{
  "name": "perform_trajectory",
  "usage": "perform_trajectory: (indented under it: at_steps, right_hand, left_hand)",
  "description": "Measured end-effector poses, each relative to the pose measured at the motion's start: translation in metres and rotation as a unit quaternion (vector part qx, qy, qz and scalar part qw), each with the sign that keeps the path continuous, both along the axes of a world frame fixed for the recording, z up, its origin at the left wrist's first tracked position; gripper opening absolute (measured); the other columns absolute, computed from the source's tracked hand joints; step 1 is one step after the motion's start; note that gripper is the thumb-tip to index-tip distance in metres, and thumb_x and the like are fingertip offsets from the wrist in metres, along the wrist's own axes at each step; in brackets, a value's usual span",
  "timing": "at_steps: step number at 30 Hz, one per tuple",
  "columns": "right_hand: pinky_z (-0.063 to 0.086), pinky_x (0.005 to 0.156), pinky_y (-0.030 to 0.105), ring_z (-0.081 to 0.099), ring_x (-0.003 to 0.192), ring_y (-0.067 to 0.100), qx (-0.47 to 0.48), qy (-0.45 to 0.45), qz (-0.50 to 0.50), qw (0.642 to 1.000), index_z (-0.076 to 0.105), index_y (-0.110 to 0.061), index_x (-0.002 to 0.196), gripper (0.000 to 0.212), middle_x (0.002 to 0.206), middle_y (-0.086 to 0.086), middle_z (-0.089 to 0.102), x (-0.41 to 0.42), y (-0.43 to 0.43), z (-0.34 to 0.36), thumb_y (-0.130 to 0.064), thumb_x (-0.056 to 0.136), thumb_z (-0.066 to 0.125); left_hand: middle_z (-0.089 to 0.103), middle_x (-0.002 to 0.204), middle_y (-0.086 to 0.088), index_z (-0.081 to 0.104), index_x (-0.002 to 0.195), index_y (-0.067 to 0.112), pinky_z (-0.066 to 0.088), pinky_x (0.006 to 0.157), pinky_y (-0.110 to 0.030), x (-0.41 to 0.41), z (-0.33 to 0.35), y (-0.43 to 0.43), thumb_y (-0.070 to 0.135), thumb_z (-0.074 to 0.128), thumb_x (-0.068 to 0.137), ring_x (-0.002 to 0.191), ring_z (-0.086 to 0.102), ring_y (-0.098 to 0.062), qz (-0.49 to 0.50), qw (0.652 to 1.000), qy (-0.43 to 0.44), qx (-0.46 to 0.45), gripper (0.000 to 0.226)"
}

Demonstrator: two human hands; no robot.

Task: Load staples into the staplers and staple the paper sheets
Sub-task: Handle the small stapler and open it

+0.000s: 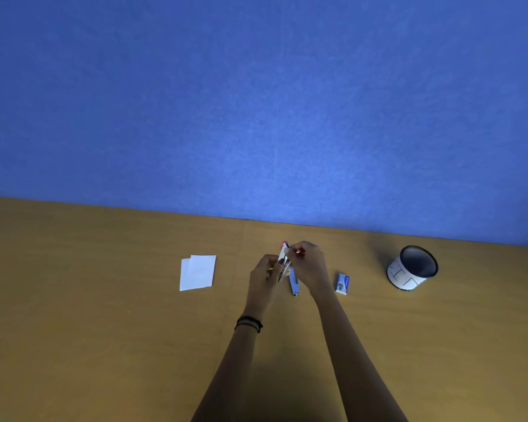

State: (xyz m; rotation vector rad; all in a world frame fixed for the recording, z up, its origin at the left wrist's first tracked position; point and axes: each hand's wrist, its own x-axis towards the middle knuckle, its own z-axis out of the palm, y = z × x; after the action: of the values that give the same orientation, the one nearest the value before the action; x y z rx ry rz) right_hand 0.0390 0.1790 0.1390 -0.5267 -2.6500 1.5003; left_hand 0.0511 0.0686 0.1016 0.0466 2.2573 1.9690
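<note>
The left hand [267, 274] curls its fingers round the lower part of a red stapler [284, 263]. The right hand [310, 266] pinches the stapler's upper end. It is held above the table [104, 300], swung open, with a silver metal inside and a red tip at 12 o'clock. A second stapler, the blue stapler [294, 284], lies flat on the table at 6 o'clock from the red one, between the two wrists, and no hand holds it. That makes two staplers. At 9 o'clock from the hands lie two white paper sheets [198, 272], overlapping. At 3 o'clock, near the right hand, sits one small blue staple box [342, 283]. Farther out at 3 o'clock stands one black mesh cup [412, 272] wrapped in white paper. Dark bands [248, 323] circle the left wrist.
</note>
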Motion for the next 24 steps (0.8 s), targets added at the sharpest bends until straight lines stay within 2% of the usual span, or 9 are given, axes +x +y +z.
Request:
perform_trajectory:
  at_steps: [3,5,9,12,14,17,20,22,24]
  right_hand:
    - [0.035,0.06,0.024,0.05,0.069,0.019,0.029,-0.027,0.018,0.999,0.065,0.008,0.09,0.023,0.087,0.023,0.066,0.005,0.003,0.003,-0.013,0.089,0.057]
    - [0.033,0.061,0.023,0.05,0.071,0.018,0.052,-0.037,0.029,0.998,0.065,0.008,0.09,0.022,0.09,0.021,0.067,0.009,0.003,0.005,-0.013,0.089,0.057]
    - [0.032,0.054,0.025,0.051,0.071,0.016,0.066,-0.034,0.036,0.997,0.063,0.002,0.088,0.015,0.087,0.016,0.066,0.02,0.003,0.007,-0.011,0.088,0.058]
    - [0.033,0.05,0.015,0.051,0.066,0.015,0.065,-0.015,0.046,0.997,0.063,-0.002,0.085,0.009,0.074,0.007,0.061,0.031,0.002,0.007,-0.01,0.087,0.06]
    - [0.033,0.051,0.015,0.049,0.063,0.013,0.069,0.0,0.057,0.996,0.063,-0.003,0.085,0.007,0.072,0.001,0.058,0.037,0.0,0.007,-0.009,0.087,0.06]
    - [0.034,0.054,0.02,0.049,0.065,0.015,0.069,0.023,0.068,0.995,0.062,-0.002,0.084,0.007,0.073,0.003,0.058,0.045,-0.001,0.008,-0.008,0.086,0.06]
    - [0.035,0.051,0.011,0.047,0.06,0.011,0.067,0.052,0.063,0.994,0.062,-0.004,0.082,0.008,0.068,-0.002,0.055,0.052,-0.002,0.01,-0.01,0.088,0.059]
    - [0.036,0.051,0.007,0.044,0.056,0.004,0.066,0.068,0.056,0.994,0.061,-0.007,0.08,0.01,0.063,-0.006,0.052,0.056,-0.003,0.012,-0.011,0.088,0.059]
    - [0.035,0.052,0.007,0.043,0.055,0.002,0.064,0.079,0.051,0.994,0.06,-0.007,0.078,0.011,0.063,-0.004,0.052,0.058,-0.004,0.014,-0.012,0.089,0.058]
  left_hand:
    - [0.06,0.066,-0.003,0.057,0.082,0.017,0.05,0.073,-0.042,0.004,-0.001,-0.003,0.013,0.051,0.095,0.072,0.064,-0.04,-0.018,1.0,-0.01,0.004,0.015]
    - [0.063,0.072,-0.005,0.058,0.086,0.014,0.048,0.071,-0.036,0.008,-0.004,-0.004,0.014,0.051,0.096,0.085,0.065,-0.045,-0.026,1.0,-0.008,0.004,0.012]
    - [0.066,0.079,0.002,0.059,0.092,0.013,0.048,0.068,-0.023,0.017,-0.002,-0.005,0.014,0.049,0.096,0.083,0.069,-0.025,-0.026,1.0,-0.006,-0.002,0.01]
    - [0.064,0.075,0.006,0.06,0.09,0.022,0.042,0.059,-0.012,0.023,0.005,-0.003,0.018,0.046,0.098,0.064,0.06,0.0,-0.008,1.0,0.003,0.027,0.016]
    - [0.063,0.078,0.005,0.064,0.097,0.02,0.043,0.061,-0.014,0.025,0.01,-0.001,0.021,0.045,0.099,0.065,0.056,-0.002,-0.007,0.999,0.017,0.034,0.019]
    - [0.06,0.081,-0.008,0.069,0.098,0.016,0.041,0.064,-0.031,0.026,0.016,0.003,0.023,0.047,0.099,0.073,0.05,-0.016,-0.021,0.998,0.016,0.065,0.023]
    - [0.052,0.067,-0.007,0.073,0.092,0.02,0.037,0.053,-0.019,0.026,0.02,0.004,0.023,0.051,0.097,0.061,0.043,-0.014,0.0,0.994,-0.003,0.113,0.023]
    - [0.048,0.053,0.005,0.072,0.097,0.01,0.032,0.045,-0.013,0.027,0.019,0.006,0.021,0.052,0.096,0.048,0.037,-0.004,0.013,0.99,-0.007,0.141,0.023]
    - [0.052,0.052,0.012,0.069,0.105,0.002,0.035,0.045,-0.009,0.028,0.018,0.007,0.019,0.054,0.095,0.045,0.042,0.002,0.029,0.988,-0.011,0.15,0.025]
